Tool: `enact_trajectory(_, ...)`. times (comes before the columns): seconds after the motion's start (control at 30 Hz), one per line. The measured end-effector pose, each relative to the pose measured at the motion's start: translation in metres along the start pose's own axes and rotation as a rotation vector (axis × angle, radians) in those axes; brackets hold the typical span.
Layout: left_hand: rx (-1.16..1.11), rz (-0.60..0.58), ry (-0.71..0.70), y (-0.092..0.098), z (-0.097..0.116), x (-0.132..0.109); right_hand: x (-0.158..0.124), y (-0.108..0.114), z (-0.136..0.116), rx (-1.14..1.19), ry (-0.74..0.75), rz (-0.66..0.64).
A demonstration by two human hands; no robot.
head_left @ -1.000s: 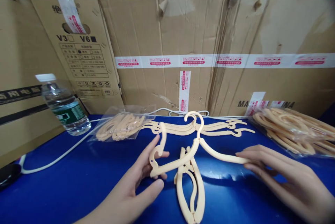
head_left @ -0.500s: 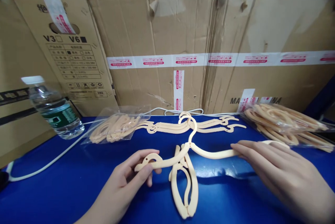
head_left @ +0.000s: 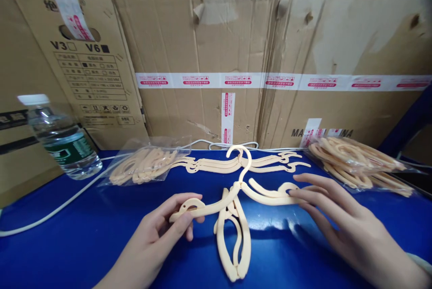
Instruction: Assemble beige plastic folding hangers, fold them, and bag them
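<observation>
A cream plastic folding hanger lies spread across the blue table, hook pointing away from me. My left hand pinches its left arm near the looped tip. My right hand rests with stretched fingers on the right arm, whose end section is folded back inward. A folded hanger lies beneath it, pointing toward me.
More spread hangers lie at the back. A plastic bag of hangers sits at left, another bag at right. A water bottle and a white cable are at left. Cardboard boxes wall the back.
The hanger has been lowered from a raised hold to lie flat on the table. Its right arm end has folded inward under my right hand, and my left hand closed on the left tip.
</observation>
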State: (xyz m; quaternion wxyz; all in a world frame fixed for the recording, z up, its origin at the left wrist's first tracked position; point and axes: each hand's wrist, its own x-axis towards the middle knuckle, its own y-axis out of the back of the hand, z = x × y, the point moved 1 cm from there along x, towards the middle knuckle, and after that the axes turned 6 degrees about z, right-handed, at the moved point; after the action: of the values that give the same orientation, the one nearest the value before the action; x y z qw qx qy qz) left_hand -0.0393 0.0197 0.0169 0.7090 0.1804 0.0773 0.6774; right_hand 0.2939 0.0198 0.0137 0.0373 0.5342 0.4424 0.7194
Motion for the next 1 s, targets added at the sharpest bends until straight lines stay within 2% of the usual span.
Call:
enact_trajectory(0.1,0.033,-0.028,0.011,0.000,-0.001,-0.001,-0.001,-0.004,0.002,0.204,-0.195,0.014)
enact_trajectory(0.33,0.109,0.025,0.030,0.000,-0.002,-0.001,0.005,-0.008,0.010,0.663,-0.590,-0.138)
enact_trajectory(0.53,-0.058,0.046,0.017,-0.007,-0.005,-0.001,0.009,-0.011,-0.002,1.002,-0.848,-0.225)
enact_trajectory(0.63,-0.160,0.032,0.024,-0.013,-0.003,-0.004,0.008,-0.016,-0.012,1.206,-0.959,-0.193)
enact_trajectory(0.7,-0.211,0.028,0.045,-0.016,-0.001,-0.006,0.008,-0.019,-0.018,1.284,-0.973,-0.162)
enact_trajectory(0.77,-0.252,0.009,0.061,-0.019,0.000,-0.008,0.009,-0.019,-0.024,1.298,-0.940,-0.194)
enact_trajectory(0.9,-0.329,-0.046,0.055,-0.023,-0.002,-0.011,0.010,-0.014,-0.039,1.217,-0.785,-0.410)
enact_trajectory(1.0,-0.397,-0.084,0.059,-0.026,-0.003,-0.017,0.008,-0.009,-0.049,1.248,-0.737,-0.508)
